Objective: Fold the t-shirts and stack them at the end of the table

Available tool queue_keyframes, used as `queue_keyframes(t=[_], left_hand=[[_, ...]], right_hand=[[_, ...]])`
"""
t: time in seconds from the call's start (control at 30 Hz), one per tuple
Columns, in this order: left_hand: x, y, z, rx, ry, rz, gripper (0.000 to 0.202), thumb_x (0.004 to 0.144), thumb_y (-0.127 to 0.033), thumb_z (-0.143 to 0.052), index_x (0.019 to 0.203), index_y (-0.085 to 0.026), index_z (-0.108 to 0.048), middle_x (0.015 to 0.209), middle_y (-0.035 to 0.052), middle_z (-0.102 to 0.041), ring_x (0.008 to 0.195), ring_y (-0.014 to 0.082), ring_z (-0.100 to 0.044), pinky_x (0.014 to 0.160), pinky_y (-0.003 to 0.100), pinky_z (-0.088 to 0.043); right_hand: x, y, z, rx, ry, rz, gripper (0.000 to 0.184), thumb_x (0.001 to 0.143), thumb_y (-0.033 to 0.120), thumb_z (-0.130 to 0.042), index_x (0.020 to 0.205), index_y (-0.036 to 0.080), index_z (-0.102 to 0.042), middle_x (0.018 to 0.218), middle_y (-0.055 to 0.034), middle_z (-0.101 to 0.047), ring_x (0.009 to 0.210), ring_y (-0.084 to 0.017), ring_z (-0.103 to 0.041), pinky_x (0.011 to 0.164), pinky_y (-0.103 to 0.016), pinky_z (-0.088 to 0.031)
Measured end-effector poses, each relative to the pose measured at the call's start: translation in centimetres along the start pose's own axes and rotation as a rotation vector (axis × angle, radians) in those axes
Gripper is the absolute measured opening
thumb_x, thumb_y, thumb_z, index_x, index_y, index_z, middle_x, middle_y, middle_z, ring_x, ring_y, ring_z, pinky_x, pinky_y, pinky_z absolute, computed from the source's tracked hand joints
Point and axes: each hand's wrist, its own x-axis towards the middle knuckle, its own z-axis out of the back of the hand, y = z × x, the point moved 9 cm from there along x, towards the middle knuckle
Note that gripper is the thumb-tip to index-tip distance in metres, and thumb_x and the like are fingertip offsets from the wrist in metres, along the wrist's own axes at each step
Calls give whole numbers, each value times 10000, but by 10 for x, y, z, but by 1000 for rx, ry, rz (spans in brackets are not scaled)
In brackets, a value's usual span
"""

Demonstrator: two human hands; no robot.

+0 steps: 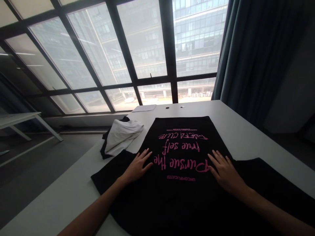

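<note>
A black T-shirt with pink lettering lies spread flat on the white table, its sleeves out to both sides. My left hand rests palm down on the shirt just left of the lettering, fingers stretched out. My right hand lies flat on the shirt at the right end of the lettering, fingers spread. Neither hand holds anything.
A crumpled white and black garment sits at the table's left edge beyond the shirt. A sheet of paper lies at the far edge by the window. A dark curtain hangs at the right. Another white table stands far left.
</note>
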Motion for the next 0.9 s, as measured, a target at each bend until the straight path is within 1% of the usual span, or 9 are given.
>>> queue_keyframes(t=[0.07, 0.17, 0.27, 0.37, 0.47, 0.57, 0.67, 0.8, 0.9], left_hand=[[-1, -2, 1, -2, 1, -9, 617, 998, -525, -489, 1548, -267, -386, 1633, 99, -281, 1506, 271, -272, 1228, 508, -193], [1, 0, 3, -30, 0, -3, 623, 992, -533, -481, 1553, -284, -376, 1633, 73, -290, 1505, 276, -274, 1225, 510, -215], [4, 21, 17, -161, -125, 84, 559, 1035, -462, -351, 1548, -246, -387, 1590, 52, -397, 1461, 221, -379, 1210, 428, -298], [1, 50, 30, -165, -236, 199, 513, 1005, -369, -344, 1452, -193, -524, 1511, 59, -509, 1397, 220, -469, 1190, 396, -347], [-1, 64, 29, -50, -211, 231, 455, 961, -342, -405, 1326, -207, -642, 1411, 67, -595, 1306, 248, -544, 1144, 399, -398], [-2, 72, 32, 70, -231, 280, 443, 985, -335, -381, 1336, -245, -636, 1252, 82, -672, 1177, 262, -611, 1033, 406, -465], [-2, 83, 38, 127, -215, 384, 402, 974, -317, -420, 1300, -266, -648, 1155, 82, -700, 1131, 282, -620, 954, 426, -476], [-1, 92, 47, 104, -203, 449, 332, 922, -314, -526, 1216, -262, -670, 1062, 62, -715, 1076, 280, -634, 951, 441, -459], [-4, 84, 54, 161, -238, 447, 354, 904, -299, -548, 1234, -240, -662, 1096, 89, -701, 1106, 302, -623, 1005, 482, -438]], right_hand=[[-1, 7, 6, 11, -16, 45, 565, 1025, 455, -348, 1524, 203, -435, 1629, -88, -303, 1523, -282, -217, 1223, -548, -223], [-3, 11, 0, 46, 52, 68, 572, 1031, 474, -336, 1532, 212, -421, 1633, -79, -286, 1520, -275, -224, 1221, -533, -246], [-5, 6, -12, 59, 106, 47, 587, 1027, 506, -335, 1538, 225, -408, 1629, -84, -292, 1515, -279, -236, 1216, -544, -253], [-5, 1, -18, 58, 82, 53, 582, 1020, 506, -356, 1534, 239, -416, 1622, -78, -312, 1511, -281, -248, 1215, -548, -257], [-5, 0, -19, 57, 60, 67, 571, 1015, 488, -374, 1527, 241, -429, 1614, -76, -331, 1507, -280, -262, 1213, -542, -269], [-5, 1, -18, 60, 60, 65, 570, 1013, 488, -372, 1524, 242, -436, 1614, -77, -331, 1505, -284, -268, 1211, -549, -270], [-5, 1, -18, 50, 73, 58, 569, 1012, 490, -360, 1519, 245, -444, 1617, -78, -324, 1505, -287, -267, 1208, -556, -266], [-5, 0, -20, 25, 89, 59, 581, 1012, 501, -348, 1521, 237, -441, 1618, -79, -325, 1508, -279, -263, 1215, -541, -254], [-5, -1, -20, 22, 76, 64, 584, 1010, 504, -353, 1521, 234, -441, 1620, -79, -324, 1509, -282, -260, 1215, -541, -255]])
